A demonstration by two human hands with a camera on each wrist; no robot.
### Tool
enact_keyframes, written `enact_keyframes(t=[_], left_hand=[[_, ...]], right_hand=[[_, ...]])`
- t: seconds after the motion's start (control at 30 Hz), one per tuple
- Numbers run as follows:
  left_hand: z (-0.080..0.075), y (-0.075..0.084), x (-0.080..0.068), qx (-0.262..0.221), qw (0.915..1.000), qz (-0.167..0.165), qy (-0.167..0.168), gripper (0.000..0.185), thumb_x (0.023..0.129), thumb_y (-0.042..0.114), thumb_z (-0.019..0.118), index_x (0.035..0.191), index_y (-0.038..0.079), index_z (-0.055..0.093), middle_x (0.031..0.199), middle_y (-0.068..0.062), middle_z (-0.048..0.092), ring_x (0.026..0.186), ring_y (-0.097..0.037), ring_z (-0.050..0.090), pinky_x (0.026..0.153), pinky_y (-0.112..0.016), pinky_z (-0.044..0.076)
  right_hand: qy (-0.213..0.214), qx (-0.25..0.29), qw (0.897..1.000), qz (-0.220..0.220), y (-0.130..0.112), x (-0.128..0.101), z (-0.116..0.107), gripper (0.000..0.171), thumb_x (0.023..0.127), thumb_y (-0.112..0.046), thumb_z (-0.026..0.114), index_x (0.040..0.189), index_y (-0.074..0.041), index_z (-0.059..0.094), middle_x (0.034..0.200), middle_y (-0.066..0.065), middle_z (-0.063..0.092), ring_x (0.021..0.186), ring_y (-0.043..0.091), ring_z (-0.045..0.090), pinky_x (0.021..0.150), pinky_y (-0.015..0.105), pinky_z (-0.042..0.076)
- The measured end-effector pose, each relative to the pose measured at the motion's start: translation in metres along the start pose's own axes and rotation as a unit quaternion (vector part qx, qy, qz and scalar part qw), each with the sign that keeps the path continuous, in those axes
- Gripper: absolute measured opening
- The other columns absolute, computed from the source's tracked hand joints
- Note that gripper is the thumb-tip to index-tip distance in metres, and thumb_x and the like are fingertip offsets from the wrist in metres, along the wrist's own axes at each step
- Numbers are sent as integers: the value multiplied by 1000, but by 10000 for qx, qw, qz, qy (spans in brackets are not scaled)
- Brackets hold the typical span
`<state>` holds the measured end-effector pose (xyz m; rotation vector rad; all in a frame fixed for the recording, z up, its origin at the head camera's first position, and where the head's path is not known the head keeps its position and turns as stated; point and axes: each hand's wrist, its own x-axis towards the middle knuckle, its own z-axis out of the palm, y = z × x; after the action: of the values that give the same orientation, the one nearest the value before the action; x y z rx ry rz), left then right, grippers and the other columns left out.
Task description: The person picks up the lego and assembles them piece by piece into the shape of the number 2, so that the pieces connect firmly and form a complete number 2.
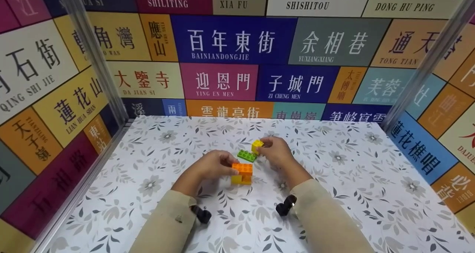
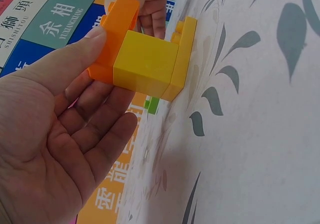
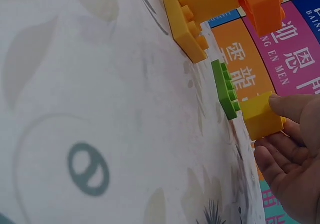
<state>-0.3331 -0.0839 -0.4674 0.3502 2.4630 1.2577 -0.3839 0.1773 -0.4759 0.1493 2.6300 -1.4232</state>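
Note:
My left hand [image 1: 215,164] pinches the orange brick [image 1: 243,167] on top of a small stack. Below the orange brick sit a yellow block [image 2: 145,64] and a flat amber brick [image 2: 181,59] at the bottom; the yellow block fills only one end, leaving a gap beside it. Farther back, my right hand [image 1: 277,151] holds a separate yellow block [image 3: 262,115] between thumb and fingers. Beside it a flat green brick [image 1: 246,156] lies studs up on the table. Whether that yellow block touches the green brick, I cannot tell.
A white table with a grey leaf and flower print [image 1: 148,208] lies under everything. Panels covered in coloured place-name signs [image 1: 233,41] enclose the back and sides. Clear upright edges [image 1: 98,56] stand at the back corners. Black wrist devices [image 1: 285,206] sit at both sleeves.

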Motion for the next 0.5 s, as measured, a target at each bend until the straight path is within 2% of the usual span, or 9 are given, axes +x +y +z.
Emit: enact_keyframes(t=[0.17, 0.5], left_hand=[[0, -1, 1, 25, 10000, -16, 13, 21, 87, 30, 91, 103, 30, 78, 110, 7, 76, 107, -18, 67, 103, -41, 53], [0, -1, 1, 30, 10000, -54, 23, 21, 86, 30, 92, 102, 30, 78, 109, 7, 76, 107, -18, 67, 103, -42, 53]], right_hand=[[88, -140, 9993, -334, -3, -7, -4, 45, 100, -29, 77, 143, -18, 67, 139, 6, 70, 128, 24, 67, 109, 44, 56], [27, 125, 9965, -823, -6, -30, -13, 44, 100, -30, 77, 142, -19, 68, 136, 5, 73, 125, 24, 70, 103, 42, 60]])
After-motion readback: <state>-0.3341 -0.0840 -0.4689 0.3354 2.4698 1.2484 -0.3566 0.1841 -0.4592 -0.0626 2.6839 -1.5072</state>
